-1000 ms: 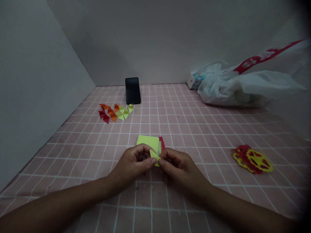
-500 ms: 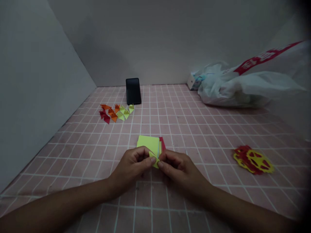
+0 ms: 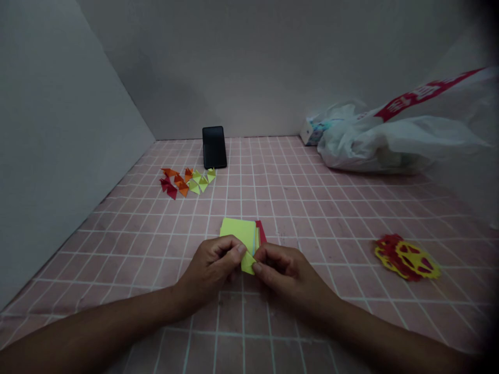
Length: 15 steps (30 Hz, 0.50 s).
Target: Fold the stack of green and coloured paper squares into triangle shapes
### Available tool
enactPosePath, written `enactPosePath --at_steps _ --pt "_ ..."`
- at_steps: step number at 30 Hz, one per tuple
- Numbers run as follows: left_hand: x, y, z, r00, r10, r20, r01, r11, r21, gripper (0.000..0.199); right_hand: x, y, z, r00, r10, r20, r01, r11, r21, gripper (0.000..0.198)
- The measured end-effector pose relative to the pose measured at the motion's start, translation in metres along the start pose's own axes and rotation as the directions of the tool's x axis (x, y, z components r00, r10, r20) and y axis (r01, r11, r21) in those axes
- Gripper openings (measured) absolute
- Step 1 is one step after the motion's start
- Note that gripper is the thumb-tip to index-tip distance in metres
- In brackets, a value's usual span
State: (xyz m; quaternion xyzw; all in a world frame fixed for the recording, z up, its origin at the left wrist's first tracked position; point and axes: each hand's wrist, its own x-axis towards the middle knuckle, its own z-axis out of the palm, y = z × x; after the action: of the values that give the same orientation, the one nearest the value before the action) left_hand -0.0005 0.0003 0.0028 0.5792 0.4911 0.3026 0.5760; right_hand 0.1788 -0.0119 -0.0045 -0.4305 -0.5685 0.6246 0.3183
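A small folded piece of yellow paper [image 3: 248, 263] is pinched between both hands, close above the table. My left hand [image 3: 218, 261] grips its left side with thumb and fingers closed. From the other side, my right hand [image 3: 286, 267] pinches the paper's right edge between thumb and forefinger. Just beyond my fingers lies a stack of square paper sheets [image 3: 237, 227], yellow on top, with a red sheet [image 3: 261, 231] sticking out at its right. The hands hide the stack's near edge.
Several folded red, orange and yellow paper pieces [image 3: 182, 183] lie at the back left, near a leaning black phone [image 3: 214, 147]. Red and yellow cut-out shapes [image 3: 407, 258] are at right. A white plastic bag [image 3: 374, 145] and a small box [image 3: 311, 131] stand at the back right.
My left thumb has shifted up and left on the folded paper, so more of its face shows, and the paper is turned slightly. Both hands stay in nearly the same place.
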Motion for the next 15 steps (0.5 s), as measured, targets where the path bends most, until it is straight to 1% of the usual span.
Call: enactPosePath --at_steps 4,6,8,11,15 --pt "0.0018 0.0001 -0.0017 0.999 0.013 0.042 -0.014 1.0 0.021 0.032 0.0009 -0.0009 0.0006 1.0 0.0 -0.013 0.001 0.998 0.061 0.021" --pt "0.0026 -0.0003 -0.0018 0.998 0.006 0.068 -0.004 1.0 -0.022 0.03 0.0022 -0.0009 0.0008 0.999 0.031 -0.033 -0.028 0.995 0.096 0.023" --pt "0.003 -0.0007 -0.0011 0.999 -0.003 0.054 0.01 0.993 -0.12 0.025 0.0032 -0.0006 0.0011 0.997 0.053 -0.055 -0.046 0.992 0.121 0.023" --pt "0.0035 -0.0005 0.0007 0.999 -0.029 0.021 0.033 0.967 -0.253 0.019 0.0032 0.0009 0.0018 0.995 0.039 -0.094 -0.026 0.99 0.139 0.021" --pt "0.0041 0.0005 0.002 0.999 -0.04 0.012 0.042 0.968 -0.245 0.021 0.0014 0.0033 0.0025 0.993 0.008 -0.116 0.004 0.995 0.099 0.021"
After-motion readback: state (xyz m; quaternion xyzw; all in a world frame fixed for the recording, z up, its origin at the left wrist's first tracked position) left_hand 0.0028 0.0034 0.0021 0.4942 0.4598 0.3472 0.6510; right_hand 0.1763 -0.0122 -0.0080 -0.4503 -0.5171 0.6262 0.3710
